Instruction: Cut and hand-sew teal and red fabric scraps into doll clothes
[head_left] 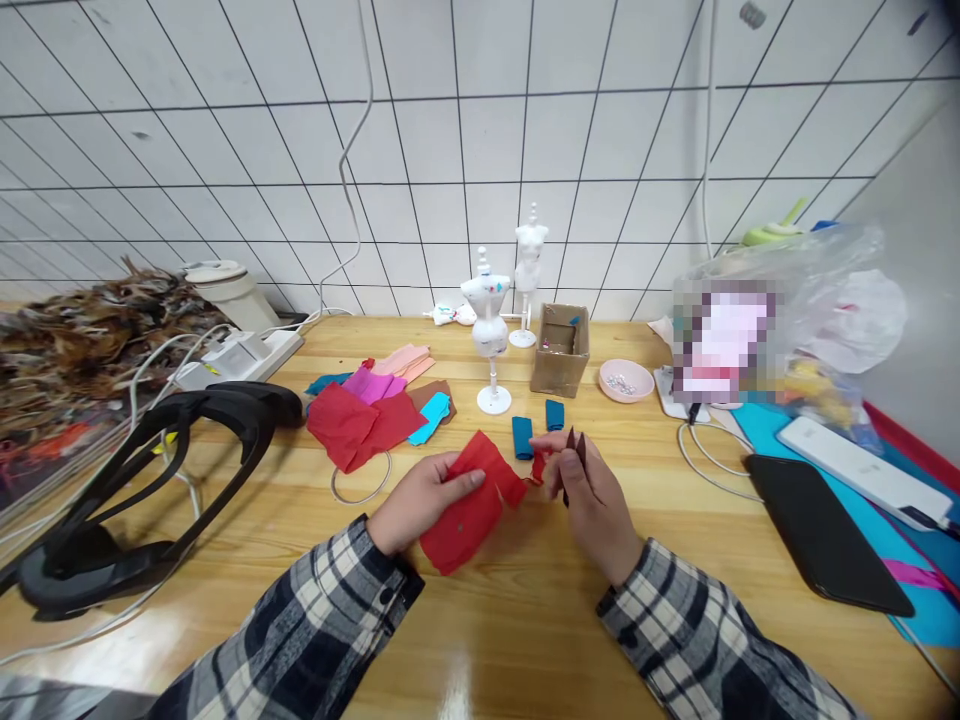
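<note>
My left hand pinches a red piece of thin crinkled material, paper or cloth, between thumb and fingers. A cut runs into its right side. My right hand is closed around a dark tool with two pointed tips, snips or tweezers, whose tips point up and away from me. Its fingertips also hold a small red scrap, close to the red piece's right corner. Just beyond the hands, two folded dark teal strips lie on the wooden table.
Behind the hands stand two small white mannequins, a cardboard box and a pink dish of small shiny bits. Coloured pieces lie left, beside a black headset-like frame. Right are a black phone and cables.
</note>
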